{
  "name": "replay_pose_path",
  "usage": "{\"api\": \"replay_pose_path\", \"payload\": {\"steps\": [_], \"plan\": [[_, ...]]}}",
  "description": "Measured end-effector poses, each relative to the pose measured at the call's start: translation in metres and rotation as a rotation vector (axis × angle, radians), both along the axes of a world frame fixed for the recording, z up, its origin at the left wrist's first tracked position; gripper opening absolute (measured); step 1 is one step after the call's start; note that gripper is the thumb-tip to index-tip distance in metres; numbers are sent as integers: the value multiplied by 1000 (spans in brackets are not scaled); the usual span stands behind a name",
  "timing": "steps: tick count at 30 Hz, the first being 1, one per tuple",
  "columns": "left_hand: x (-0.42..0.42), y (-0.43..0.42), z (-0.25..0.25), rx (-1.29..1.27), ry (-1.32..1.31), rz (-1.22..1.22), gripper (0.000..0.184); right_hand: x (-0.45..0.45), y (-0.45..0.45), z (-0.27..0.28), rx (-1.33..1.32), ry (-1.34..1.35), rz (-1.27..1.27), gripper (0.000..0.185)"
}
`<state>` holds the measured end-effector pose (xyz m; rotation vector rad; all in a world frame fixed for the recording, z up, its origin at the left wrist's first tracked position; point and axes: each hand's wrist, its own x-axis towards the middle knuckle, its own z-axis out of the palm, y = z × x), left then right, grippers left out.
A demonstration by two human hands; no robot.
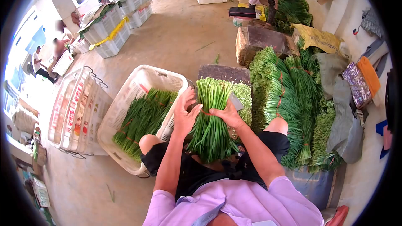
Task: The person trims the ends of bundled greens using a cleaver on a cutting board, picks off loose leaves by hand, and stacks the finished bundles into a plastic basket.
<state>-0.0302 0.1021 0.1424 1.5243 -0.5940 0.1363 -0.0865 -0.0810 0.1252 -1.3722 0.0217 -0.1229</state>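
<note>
A bundle of green chives (211,134) stands between my knees, its pale cut ends pointing away from me, with a thin red band around it. My right hand (228,115) grips the bundle from the right, thumb across the stalks near the band. My left hand (185,113) is at the left side, fingers apart and raised, with the thumb tip close to the band; whether it touches is hard to tell. A flat grey blade-like piece (236,102) shows beside my right hand; I cannot tell if it is held. Behind lies a dark board (224,72) with chopped pale stem ends (243,96).
On my left, a white plastic crate (113,140) holds several banded chive bundles (142,119); stacked crates (75,109) stand beyond it. To my right lies a big pile of chives (289,96) beside grey sheeting (345,121). Other people are farther back.
</note>
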Motion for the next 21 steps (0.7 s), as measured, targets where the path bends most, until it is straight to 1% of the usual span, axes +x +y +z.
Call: {"api": "replay_pose_path", "payload": {"steps": [1, 3, 4, 5, 7, 8, 9, 11, 12, 14, 15, 17, 19, 21], "plan": [[-2, 1, 1, -6, 4, 6, 66, -1, 0, -1, -6, 4, 6, 73], [-5, 1, 11, 193, -281, 118, 58, -1, -2, -1, -1, 45, 44, 74], [-9, -4, 17, 170, -305, 189, 45, -2, -3, -2, -8, 47, 48, 74], [-6, -3, 17, 164, -304, 192, 45, -3, -4, -2, -27, 37, 53, 75], [1, 0, 25, 269, -560, 203, 36, -5, -3, -2, -58, 14, 61, 76], [1, 0, 29, 272, -576, 218, 25, -6, -4, -3, -59, 13, 61, 76], [5, 1, 29, 272, -577, 217, 25, -8, -4, 0, -54, 12, 77, 77], [13, 5, 30, 329, -715, 176, 19, -10, -4, -5, -48, 12, 90, 78], [14, 3, 33, 330, -716, 174, 19, -10, -4, -10, -70, 23, 92, 79], [17, -2, 41, 278, -721, 213, 12, -12, -5, -19, -89, 35, 92, 81], [16, -2, 46, 280, -719, 212, 12, -15, -4, -17, -117, 44, 105, 83], [16, -2, 56, 188, -425, 202, 9, -17, -4, -17, -146, 54, 115, 84], [20, 1, 52, 151, -463, 215, 12, -20, -4, -18, -88, 19, 102, 88], [11, 6, 46, 240, -371, 75, 23, -20, -9, -20, -54, 28, 96, 90]]}}
